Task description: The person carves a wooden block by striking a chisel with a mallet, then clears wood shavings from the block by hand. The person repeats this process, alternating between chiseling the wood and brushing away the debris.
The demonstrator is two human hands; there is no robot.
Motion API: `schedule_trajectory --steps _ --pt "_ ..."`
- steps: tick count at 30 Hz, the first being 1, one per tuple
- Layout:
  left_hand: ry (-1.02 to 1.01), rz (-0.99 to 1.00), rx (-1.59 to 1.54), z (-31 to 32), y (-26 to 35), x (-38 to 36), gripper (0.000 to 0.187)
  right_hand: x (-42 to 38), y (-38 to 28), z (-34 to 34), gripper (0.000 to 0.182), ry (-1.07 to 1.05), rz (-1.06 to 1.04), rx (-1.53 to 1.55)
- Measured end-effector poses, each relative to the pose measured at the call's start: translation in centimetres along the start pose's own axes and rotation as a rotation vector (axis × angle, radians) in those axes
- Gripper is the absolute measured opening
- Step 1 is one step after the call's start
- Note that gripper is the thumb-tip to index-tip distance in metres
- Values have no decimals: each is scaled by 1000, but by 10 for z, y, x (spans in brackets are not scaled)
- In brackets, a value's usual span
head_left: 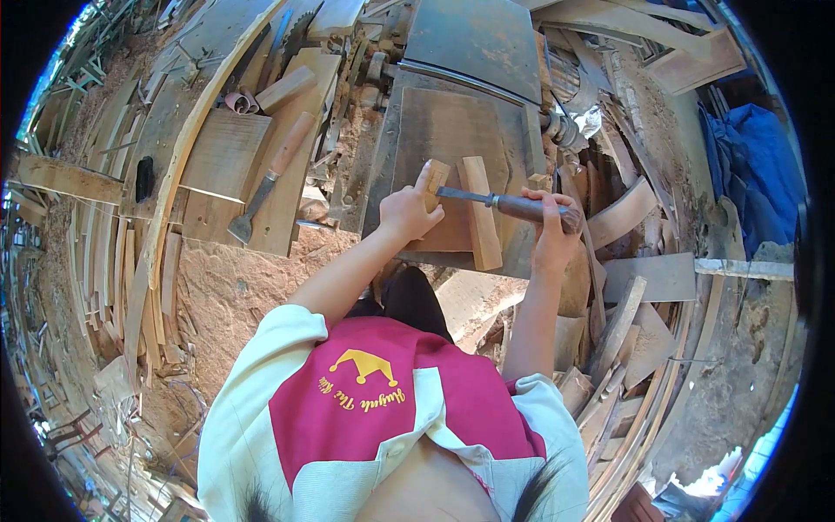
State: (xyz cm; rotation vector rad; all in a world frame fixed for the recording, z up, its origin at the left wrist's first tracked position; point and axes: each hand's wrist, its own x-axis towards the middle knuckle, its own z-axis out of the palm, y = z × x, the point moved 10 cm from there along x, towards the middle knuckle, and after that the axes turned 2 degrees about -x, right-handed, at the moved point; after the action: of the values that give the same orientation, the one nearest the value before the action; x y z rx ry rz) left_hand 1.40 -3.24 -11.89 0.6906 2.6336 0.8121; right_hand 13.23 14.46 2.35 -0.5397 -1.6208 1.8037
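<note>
My left hand [409, 212] grips a small wooden block [436, 184] over a wide board [452, 139] on the metal machine table. In my right hand [555, 235] is the dark wooden handle of a chisel [470, 195], its fingers wrapped round the handle. The chisel's blade points left and its tip meets the small block beside my left fingers. Beneath the chisel, a longer wooden bar [480, 213] lies across the board, between my two hands.
A second, wide-bladed chisel [271, 178] rests on planks at the left, near a thick board [228, 152]. The dark metal plate [474, 43] is at the back. Wood scraps [622, 335] lie at the right, and a blue cloth [752, 174] hangs farther right.
</note>
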Motion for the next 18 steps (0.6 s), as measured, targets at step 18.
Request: schedule_trajectory --steps 18 --pt "-35 -29 14 -1 0 -1 84 15 -26 51 13 -45 -115 -204"
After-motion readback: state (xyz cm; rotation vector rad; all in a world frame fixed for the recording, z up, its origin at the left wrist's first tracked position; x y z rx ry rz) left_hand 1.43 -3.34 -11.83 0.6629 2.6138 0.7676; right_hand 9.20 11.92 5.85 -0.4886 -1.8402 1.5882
